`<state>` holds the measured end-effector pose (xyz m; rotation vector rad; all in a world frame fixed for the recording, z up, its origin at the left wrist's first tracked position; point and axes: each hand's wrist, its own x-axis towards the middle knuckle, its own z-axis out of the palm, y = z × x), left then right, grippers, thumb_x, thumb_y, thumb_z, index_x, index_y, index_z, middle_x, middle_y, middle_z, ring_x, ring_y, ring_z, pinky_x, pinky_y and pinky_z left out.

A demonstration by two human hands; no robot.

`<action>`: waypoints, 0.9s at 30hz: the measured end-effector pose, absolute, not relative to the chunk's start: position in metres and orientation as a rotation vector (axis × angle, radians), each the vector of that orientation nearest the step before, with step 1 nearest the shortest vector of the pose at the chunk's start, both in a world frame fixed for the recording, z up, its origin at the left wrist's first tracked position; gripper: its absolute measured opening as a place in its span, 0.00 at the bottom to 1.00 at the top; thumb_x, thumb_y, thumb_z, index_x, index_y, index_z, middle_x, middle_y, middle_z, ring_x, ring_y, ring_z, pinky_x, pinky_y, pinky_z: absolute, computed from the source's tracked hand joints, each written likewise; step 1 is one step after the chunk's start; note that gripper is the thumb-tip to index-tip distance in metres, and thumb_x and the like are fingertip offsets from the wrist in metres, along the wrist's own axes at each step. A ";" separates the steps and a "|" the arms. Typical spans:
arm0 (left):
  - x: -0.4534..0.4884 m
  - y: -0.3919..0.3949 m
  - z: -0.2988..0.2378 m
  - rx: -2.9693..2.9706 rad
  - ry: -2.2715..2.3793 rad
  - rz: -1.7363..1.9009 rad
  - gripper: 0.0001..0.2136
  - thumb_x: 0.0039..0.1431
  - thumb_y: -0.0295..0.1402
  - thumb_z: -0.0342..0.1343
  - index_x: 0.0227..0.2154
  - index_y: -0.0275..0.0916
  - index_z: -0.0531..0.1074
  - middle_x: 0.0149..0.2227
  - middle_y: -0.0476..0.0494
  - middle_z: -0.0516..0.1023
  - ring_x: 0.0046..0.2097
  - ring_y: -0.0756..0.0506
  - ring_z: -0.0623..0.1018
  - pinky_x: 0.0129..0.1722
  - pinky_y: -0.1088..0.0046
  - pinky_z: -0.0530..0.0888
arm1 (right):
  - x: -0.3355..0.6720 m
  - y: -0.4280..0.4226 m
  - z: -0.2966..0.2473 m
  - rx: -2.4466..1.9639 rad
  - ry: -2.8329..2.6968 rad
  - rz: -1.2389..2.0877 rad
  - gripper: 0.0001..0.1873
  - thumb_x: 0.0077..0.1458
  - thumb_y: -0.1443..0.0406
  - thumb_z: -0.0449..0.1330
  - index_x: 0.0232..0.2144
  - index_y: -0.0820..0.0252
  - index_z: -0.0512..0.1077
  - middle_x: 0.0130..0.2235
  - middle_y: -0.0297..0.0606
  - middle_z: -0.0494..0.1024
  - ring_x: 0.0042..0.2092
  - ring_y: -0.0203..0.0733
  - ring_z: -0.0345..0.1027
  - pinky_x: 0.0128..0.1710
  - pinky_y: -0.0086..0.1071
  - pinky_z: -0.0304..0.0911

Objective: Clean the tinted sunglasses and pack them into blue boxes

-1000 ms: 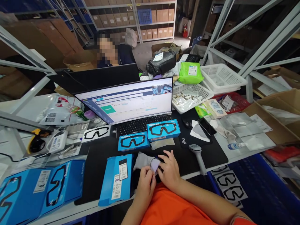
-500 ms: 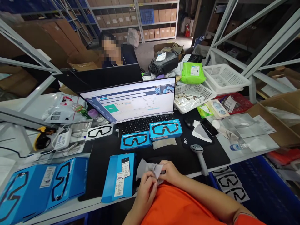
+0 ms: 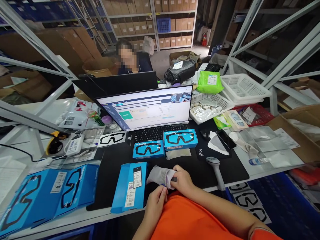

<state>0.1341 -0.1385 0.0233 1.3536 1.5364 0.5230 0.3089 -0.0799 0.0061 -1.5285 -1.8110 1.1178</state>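
A pale grey cloth pouch (image 3: 159, 174) lies over the black desk mat near my body. My right hand (image 3: 182, 180) is closed on the pouch's open end, and a small dark piece shows by its fingertips. Just below the opening, my left hand (image 3: 156, 201) has its thumb and fingers pinched together; whatever sits between them is hidden. Left of the pouch lies a blue box (image 3: 118, 190) with a black tag and a white label on it. Two blue eyewear boxes, one on the left (image 3: 147, 149) and one on the right (image 3: 180, 139), stand before the keyboard.
A monitor (image 3: 150, 108) stands behind the keyboard (image 3: 147, 134). To my right are a barcode scanner (image 3: 215, 170), a phone (image 3: 226, 139) and a mouse (image 3: 204, 134). Large blue eyewear boxes (image 3: 47, 196) occupy the left edge. A person (image 3: 132, 61) sits beyond the monitor.
My left hand has come off the pouch's side and lowered to just below its opening. My right hand still grips the pouch, which now looks fuller and rounder. The view has shifted slightly.
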 end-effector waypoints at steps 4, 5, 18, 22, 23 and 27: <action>0.128 -0.130 0.014 1.287 1.604 0.537 0.21 0.56 0.55 0.53 0.22 0.42 0.64 0.22 0.49 0.70 0.27 0.45 0.70 0.29 0.70 0.65 | 0.310 -0.079 0.004 -1.599 -1.791 1.102 0.05 0.44 0.70 0.68 0.26 0.56 0.81 0.34 0.32 0.72 0.33 0.35 0.67 0.30 0.26 0.56; 0.128 -0.127 0.013 1.271 1.599 0.539 0.22 0.54 0.57 0.54 0.22 0.42 0.64 0.23 0.48 0.71 0.26 0.45 0.70 0.29 0.70 0.66 | 0.310 -0.079 0.003 -1.614 -1.781 1.103 0.04 0.44 0.70 0.68 0.25 0.56 0.81 0.34 0.32 0.73 0.33 0.36 0.67 0.30 0.26 0.57; 0.114 -0.124 0.034 1.119 1.504 0.586 0.30 0.51 0.65 0.50 0.15 0.42 0.61 0.15 0.53 0.62 0.19 0.51 0.61 0.22 0.73 0.59 | 0.360 -0.058 0.006 -1.460 -1.074 1.382 0.10 0.37 0.59 0.73 0.22 0.58 0.81 0.34 0.36 0.73 0.34 0.38 0.67 0.29 0.28 0.60; 0.088 -0.147 0.036 1.246 1.397 0.443 0.30 0.56 0.62 0.48 0.13 0.41 0.55 0.15 0.53 0.57 0.22 0.50 0.59 0.26 0.73 0.58 | 0.400 -0.048 -0.011 -1.590 -0.735 1.376 0.18 0.40 0.55 0.70 0.31 0.62 0.80 0.20 0.27 0.66 0.18 0.29 0.52 0.16 0.25 0.45; 0.084 -0.153 0.033 1.294 1.344 0.396 0.31 0.57 0.62 0.48 0.13 0.41 0.53 0.16 0.53 0.55 0.22 0.51 0.57 0.26 0.73 0.57 | 0.406 -0.048 -0.016 -1.610 -0.660 1.383 0.19 0.39 0.55 0.71 0.32 0.63 0.79 0.17 0.24 0.62 0.16 0.27 0.47 0.15 0.24 0.40; 0.078 -0.162 0.021 1.373 1.303 0.301 0.30 0.59 0.61 0.45 0.15 0.41 0.52 0.18 0.53 0.54 0.24 0.50 0.56 0.25 0.73 0.56 | 0.416 -0.052 -0.034 -1.595 -0.463 1.416 0.16 0.38 0.59 0.72 0.30 0.61 0.76 0.13 0.18 0.55 0.13 0.25 0.40 0.11 0.22 0.35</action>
